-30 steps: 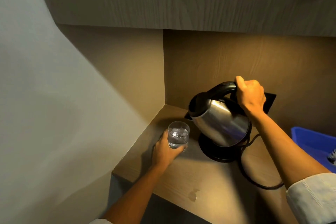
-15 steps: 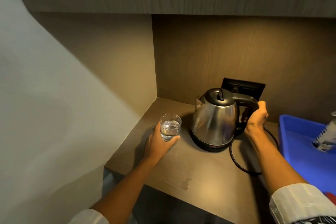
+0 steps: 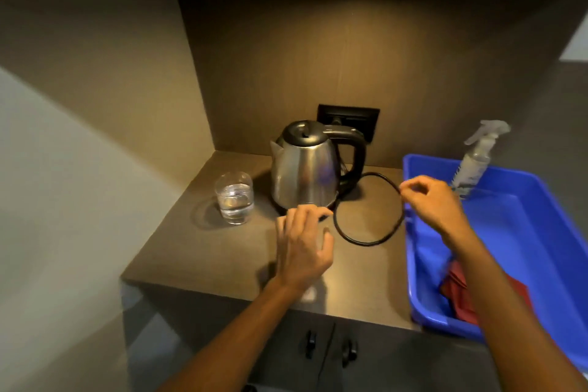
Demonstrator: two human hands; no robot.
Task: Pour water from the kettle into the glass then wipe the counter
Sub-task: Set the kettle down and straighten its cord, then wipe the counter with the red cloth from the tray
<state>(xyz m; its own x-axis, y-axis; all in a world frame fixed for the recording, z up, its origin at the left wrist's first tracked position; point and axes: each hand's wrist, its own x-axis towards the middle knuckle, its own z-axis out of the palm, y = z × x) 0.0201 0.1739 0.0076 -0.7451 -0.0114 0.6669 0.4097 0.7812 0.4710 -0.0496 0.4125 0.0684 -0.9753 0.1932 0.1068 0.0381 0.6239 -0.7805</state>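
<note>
The steel kettle (image 3: 307,169) with a black lid and handle stands upright on its base at the back of the brown counter (image 3: 206,251). Left of it stands the glass (image 3: 234,197), partly filled with water, with no hand on it. My left hand (image 3: 304,247) hovers over the counter just in front of the kettle, fingers spread and holding nothing. My right hand (image 3: 429,200) is above the left rim of the blue tub, fingers loosely curled, empty, close to the black cord (image 3: 366,240). A red cloth (image 3: 461,293) lies in the tub, partly hidden by my right forearm.
The blue plastic tub (image 3: 541,232) fills the counter's right side and holds a clear spray bottle (image 3: 475,159) at its far edge. A black wall socket (image 3: 350,119) sits behind the kettle. Walls close off the left and back; a cupboard hangs overhead. Cabinet doors with knobs are below.
The kettle went from tilted over the glass to upright on its base. My right hand left the handle and moved right; my left hand released the glass and moved right. The view swung right.
</note>
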